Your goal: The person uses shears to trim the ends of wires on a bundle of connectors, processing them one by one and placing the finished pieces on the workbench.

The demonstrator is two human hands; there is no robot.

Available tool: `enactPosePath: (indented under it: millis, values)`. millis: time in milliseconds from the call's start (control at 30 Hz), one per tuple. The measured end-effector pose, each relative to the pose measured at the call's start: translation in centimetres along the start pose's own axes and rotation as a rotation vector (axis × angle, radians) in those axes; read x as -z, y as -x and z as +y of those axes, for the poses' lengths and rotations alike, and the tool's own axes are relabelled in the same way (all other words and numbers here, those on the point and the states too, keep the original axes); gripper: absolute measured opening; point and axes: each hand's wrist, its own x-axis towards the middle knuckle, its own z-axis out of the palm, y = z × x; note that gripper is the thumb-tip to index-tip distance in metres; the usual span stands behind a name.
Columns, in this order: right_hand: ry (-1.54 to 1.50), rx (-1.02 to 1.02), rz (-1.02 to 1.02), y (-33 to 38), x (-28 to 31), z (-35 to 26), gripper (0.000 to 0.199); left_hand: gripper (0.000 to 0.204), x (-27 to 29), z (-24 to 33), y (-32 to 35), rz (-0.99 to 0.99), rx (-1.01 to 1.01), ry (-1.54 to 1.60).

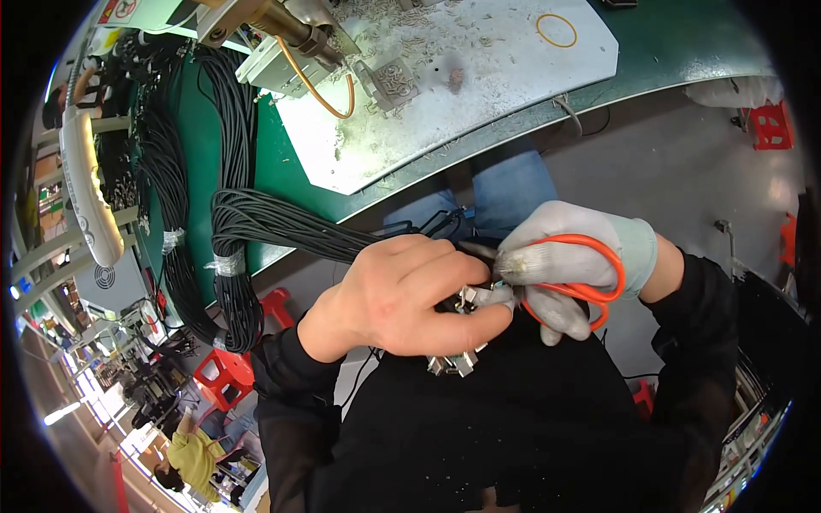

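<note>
- The left hand [402,295], bare, is clenched around a bunch of black cables [282,227] just above the person's lap, thumb lying along the underside and fingers curled over the top.
- Below that fist a cluster of small silvery metal connectors [457,363] hangs at the cable ends, resting against the black top the person wears; one more connector shows between thumb and fingers.
- The right hand [573,265], in a pale knit glove, grasps orange-handled scissors [590,282], fingers through the loops; the scissor tips point left and meet the cable ends right beside the left hand's fingertips. Whether the blades are parted cannot be told, since the hands cover them.
- The two hands touch or nearly touch at the cable ends.
- From the left fist the cable bunch runs left and up to the edge of the green workbench [274,171], where it joins a thick looped coil bound with clear tape wraps [227,265] and hanging over the bench edge.
- More black cable bundles [162,171] lie along the bench further left.
- On the bench lies a white board [479,94] strewn with tiny offcuts, with a small metal fixture [389,81] and an orange hose [321,90] curving over it.
- A yellow rubber band [556,30] lies near the board's far corner.
- Red plastic stools [224,376] stand on the floor at lower left.
</note>
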Motion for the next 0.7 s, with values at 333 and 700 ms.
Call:
enactPosePath:
  millis: [333,700]
  values:
    - [0.02,0.184,0.074,0.0,-1.0,0.1,0.022,0.025,0.1,-1.2,0.7,0.033,0.006,0.15]
    - [1.531,1.129,1.112,-4.1,0.1,-0.9,0.028,0.012,1.1,-1.0,-1.1,0.72,1.058,0.966]
